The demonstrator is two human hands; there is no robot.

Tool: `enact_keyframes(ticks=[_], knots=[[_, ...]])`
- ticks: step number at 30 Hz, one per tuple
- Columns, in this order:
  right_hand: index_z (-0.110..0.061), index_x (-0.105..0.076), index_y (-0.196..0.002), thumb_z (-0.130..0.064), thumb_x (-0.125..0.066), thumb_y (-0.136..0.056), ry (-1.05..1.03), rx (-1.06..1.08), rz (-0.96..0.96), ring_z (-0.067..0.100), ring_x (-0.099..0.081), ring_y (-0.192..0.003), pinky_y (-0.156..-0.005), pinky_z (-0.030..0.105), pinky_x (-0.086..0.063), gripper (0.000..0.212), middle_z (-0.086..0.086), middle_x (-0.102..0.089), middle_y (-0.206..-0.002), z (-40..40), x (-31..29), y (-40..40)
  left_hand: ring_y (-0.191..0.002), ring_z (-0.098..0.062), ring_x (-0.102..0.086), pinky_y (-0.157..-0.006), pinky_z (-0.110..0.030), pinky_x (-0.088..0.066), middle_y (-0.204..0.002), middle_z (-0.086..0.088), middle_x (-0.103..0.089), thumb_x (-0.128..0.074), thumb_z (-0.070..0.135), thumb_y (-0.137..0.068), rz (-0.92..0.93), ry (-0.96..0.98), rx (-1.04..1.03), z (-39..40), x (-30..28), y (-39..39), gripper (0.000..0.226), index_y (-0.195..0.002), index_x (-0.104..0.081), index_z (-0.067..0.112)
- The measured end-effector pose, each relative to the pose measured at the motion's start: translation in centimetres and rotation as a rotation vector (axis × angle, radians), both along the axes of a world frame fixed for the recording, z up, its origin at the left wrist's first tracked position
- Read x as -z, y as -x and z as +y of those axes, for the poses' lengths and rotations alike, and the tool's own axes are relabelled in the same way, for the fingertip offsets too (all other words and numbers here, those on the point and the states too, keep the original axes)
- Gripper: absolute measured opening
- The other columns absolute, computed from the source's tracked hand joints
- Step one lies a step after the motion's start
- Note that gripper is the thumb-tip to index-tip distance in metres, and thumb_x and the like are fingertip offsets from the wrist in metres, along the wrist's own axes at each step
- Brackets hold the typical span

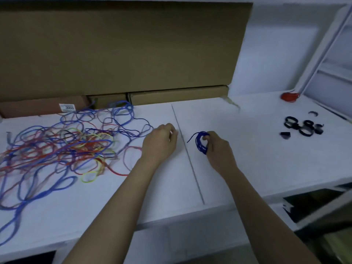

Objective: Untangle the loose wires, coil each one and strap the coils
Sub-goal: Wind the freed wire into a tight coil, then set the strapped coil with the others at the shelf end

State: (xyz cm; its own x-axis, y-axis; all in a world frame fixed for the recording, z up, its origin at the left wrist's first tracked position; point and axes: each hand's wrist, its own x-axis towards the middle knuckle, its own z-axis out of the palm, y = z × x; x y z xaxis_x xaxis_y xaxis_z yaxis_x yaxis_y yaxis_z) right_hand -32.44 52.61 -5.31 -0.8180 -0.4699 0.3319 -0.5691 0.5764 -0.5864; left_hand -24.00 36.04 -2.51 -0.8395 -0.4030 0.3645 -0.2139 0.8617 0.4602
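Observation:
A tangle of blue, red and yellow wires (62,147) spreads over the left half of the white table (247,149). My right hand (217,147) grips a small dark blue wire coil (200,143) just right of the table's seam, one short end sticking out to the left. My left hand (161,142) hovers at the right edge of the tangle with fingers curled; whether it pinches anything is unclear. A red wire coil (289,96) lies at the far right back. Several black straps (302,127) lie on the right side.
Cardboard boxes (122,48) stand along the back of the table. A white shelf frame (327,60) leans at the right. A seam (187,151) runs front to back across the table between my hands. An open dark gap shows below the table's right front edge.

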Motion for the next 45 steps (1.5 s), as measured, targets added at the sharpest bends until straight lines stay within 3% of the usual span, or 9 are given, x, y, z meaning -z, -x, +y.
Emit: enact_keyframes(ticks=[8,12,17,20,23,28,33,40,45], knots=[[-0.005,-0.058,-0.112,0.0,-0.045,-0.093,-0.066,0.003,-0.033,0.012,-0.045,-0.056,-0.048,0.017,-0.03,0.023,0.0,-0.052,-0.073,10.5,0.7,9.0,-0.089,-0.023,-0.061,-0.073,-0.035,-0.05,-0.099,-0.001,-0.063,-0.046,0.027,-0.096,-0.066,-0.016,-0.036,9.3,1.7,8.3,0.02,-0.105,-0.06,0.015],[-0.005,-0.056,-0.119,-0.001,-0.048,-0.093,-0.11,-0.018,-0.028,0.012,-0.045,-0.064,-0.054,0.021,-0.03,0.027,0.011,-0.063,-0.091,14.3,1.0,13.1,-0.088,-0.022,-0.06,-0.07,-0.032,-0.048,-0.098,0.001,-0.062,-0.046,0.029,-0.096,-0.063,0.0,-0.01,12.6,1.9,12.9,0.02,-0.107,-0.06,0.017],[-0.008,-0.056,-0.121,-0.004,-0.051,-0.093,-0.135,0.01,0.038,0.003,-0.038,-0.054,-0.05,0.016,-0.025,0.028,-0.01,-0.043,-0.072,18.8,1.2,18.4,-0.084,-0.02,-0.059,-0.068,-0.031,-0.047,-0.095,0.003,-0.061,-0.047,0.029,-0.097,-0.005,-0.003,0.061,16.8,2.1,19.8,0.019,-0.106,-0.06,0.018],[-0.007,-0.059,-0.117,-0.004,-0.05,-0.094,-0.098,0.026,0.046,0.003,-0.045,-0.055,-0.052,0.014,-0.033,0.025,-0.009,-0.05,-0.068,21.8,0.6,21.3,-0.084,-0.018,-0.059,-0.068,-0.031,-0.048,-0.097,0.002,-0.06,-0.047,0.028,-0.097,-0.01,-0.019,0.143,20.1,1.9,24.4,0.019,-0.107,-0.06,0.019],[-0.004,-0.057,-0.121,-0.002,-0.049,-0.093,-0.078,0.088,0.037,0.02,-0.061,-0.072,-0.064,0.028,-0.049,0.029,0.008,-0.066,-0.087,25.5,0.4,24.9,-0.084,-0.017,-0.058,-0.067,-0.029,-0.046,-0.096,0.002,-0.059,-0.046,0.029,-0.098,-0.009,-0.007,0.215,23.5,1.6,28.7,0.019,-0.107,-0.06,0.02],[-0.006,-0.059,-0.118,0.0,-0.048,-0.091,-0.041,0.116,0.015,0.014,-0.051,-0.07,-0.06,0.023,-0.035,0.03,0.004,-0.063,-0.086,31.1,0.6,30.6,-0.089,-0.019,-0.056,-0.072,-0.03,-0.046,-0.101,-0.001,-0.059,-0.048,0.027,-0.098,-0.059,-0.014,0.296,29.3,1.3,33.7,0.02,-0.111,-0.062,0.019],[-0.007,-0.058,-0.12,-0.001,-0.046,-0.093,-0.064,0.073,0.045,0.032,-0.058,-0.074,-0.063,0.03,-0.041,0.03,0.014,-0.064,-0.085,34.7,0.8,36.6,-0.104,-0.023,-0.05,-0.085,-0.034,-0.043,-0.11,-0.004,-0.058,-0.052,0.022,-0.096,-0.135,-0.003,0.313,34.4,1.3,37.1,0.022,-0.113,-0.066,0.019],[-0.009,-0.061,-0.109,-0.004,-0.047,-0.094,-0.015,0.006,0.04,0.024,-0.049,-0.066,-0.059,0.028,-0.034,0.021,0.011,-0.059,-0.079,37.9,1.9,41.7,-0.103,-0.023,-0.053,-0.088,-0.037,-0.043,-0.111,-0.004,-0.061,-0.055,0.021,-0.094,-0.273,0.028,0.188,40.0,2.0,39.1,0.022,-0.108,-0.071,0.019],[-0.012,-0.062,-0.108,-0.011,-0.04,-0.099,0.097,-0.035,-0.114,0.025,-0.055,-0.07,-0.06,0.028,-0.039,0.024,0.003,-0.058,-0.081,38.3,3.2,42.7,-0.107,-0.023,-0.052,-0.09,-0.034,-0.042,-0.118,-0.003,-0.06,-0.049,0.024,-0.098,-0.315,0.069,0.084,41.6,2.7,40.0,0.027,-0.118,-0.067,0.022]])
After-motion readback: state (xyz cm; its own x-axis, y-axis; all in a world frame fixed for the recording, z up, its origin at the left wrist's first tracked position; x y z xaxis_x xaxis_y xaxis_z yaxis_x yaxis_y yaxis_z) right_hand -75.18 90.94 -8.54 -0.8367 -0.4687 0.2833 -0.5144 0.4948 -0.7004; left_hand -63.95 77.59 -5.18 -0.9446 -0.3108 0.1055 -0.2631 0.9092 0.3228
